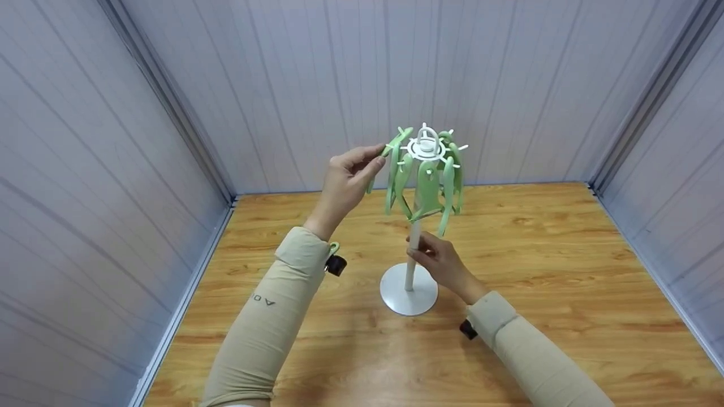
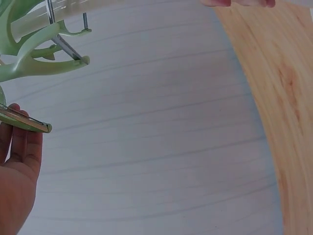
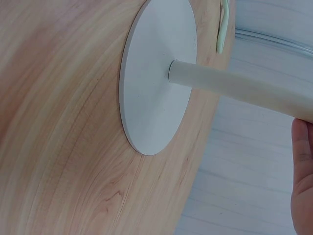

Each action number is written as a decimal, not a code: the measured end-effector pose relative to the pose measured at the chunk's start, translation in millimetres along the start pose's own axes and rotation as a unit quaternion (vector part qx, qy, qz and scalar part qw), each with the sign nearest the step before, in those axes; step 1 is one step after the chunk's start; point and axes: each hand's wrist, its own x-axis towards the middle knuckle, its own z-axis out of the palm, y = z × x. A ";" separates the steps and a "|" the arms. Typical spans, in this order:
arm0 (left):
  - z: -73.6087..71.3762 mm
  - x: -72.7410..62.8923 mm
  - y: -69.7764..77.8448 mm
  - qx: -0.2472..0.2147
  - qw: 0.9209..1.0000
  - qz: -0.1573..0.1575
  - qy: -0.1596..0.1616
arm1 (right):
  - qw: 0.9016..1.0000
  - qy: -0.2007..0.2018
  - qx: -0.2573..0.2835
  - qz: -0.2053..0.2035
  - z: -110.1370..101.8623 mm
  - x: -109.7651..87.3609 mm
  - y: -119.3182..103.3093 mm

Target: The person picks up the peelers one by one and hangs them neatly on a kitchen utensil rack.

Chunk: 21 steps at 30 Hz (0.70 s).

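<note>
A white stand with a round base [image 1: 396,294] and a pole [image 1: 414,232] stands upright on the table. Light green peelers [image 1: 428,189] hang from the short hooks around its top ring [image 1: 427,148]. At the ring's left side my left hand [image 1: 352,172] pinches one green peeler [image 1: 390,146] between thumb and fingers. Its metal blade shows in the left wrist view beside the fingers [image 2: 33,147]. Lower down, my right hand [image 1: 444,263] grips the pole, below the hanging peelers. In the right wrist view only part of that hand [image 3: 303,171] appears.
The wooden table [image 1: 565,271] is bounded by pale panel walls [image 1: 317,85] at the back and sides. Part of a green loop [image 1: 334,247] shows beside my left sleeve. A pale green piece [image 3: 223,29] lies beyond the base in the right wrist view.
</note>
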 end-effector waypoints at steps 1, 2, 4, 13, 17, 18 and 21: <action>0.4 -1.0 -0.4 -0.002 1.000 0.002 -0.003 | 1.000 0.001 -0.001 0.000 -0.1 -0.2 -0.3; 0.9 -2.0 -0.5 -0.003 1.000 0.004 -0.005 | 1.000 0.002 -0.001 0.003 -0.1 -0.2 -0.2; 1.8 -4.1 -0.8 -0.003 1.000 0.010 -0.007 | 1.000 0.003 -0.001 0.006 0.1 -0.4 0.3; 5.3 -15.5 -3.6 -0.025 0.999 0.027 0.003 | 0.998 0.018 0.012 -0.065 1.8 0.3 6.8; 9.6 -21.9 -4.2 -0.034 0.999 0.039 0.016 | 0.997 0.018 0.007 -0.069 1.1 0.6 8.2; 11.2 -23.7 -4.4 -0.036 0.998 0.043 0.019 | 0.998 0.016 0.006 -0.062 0.8 0.4 7.8; 17.5 -28.8 -4.3 -0.043 0.997 0.053 0.024 | 0.999 0.012 -0.001 -0.040 -0.3 0.2 5.5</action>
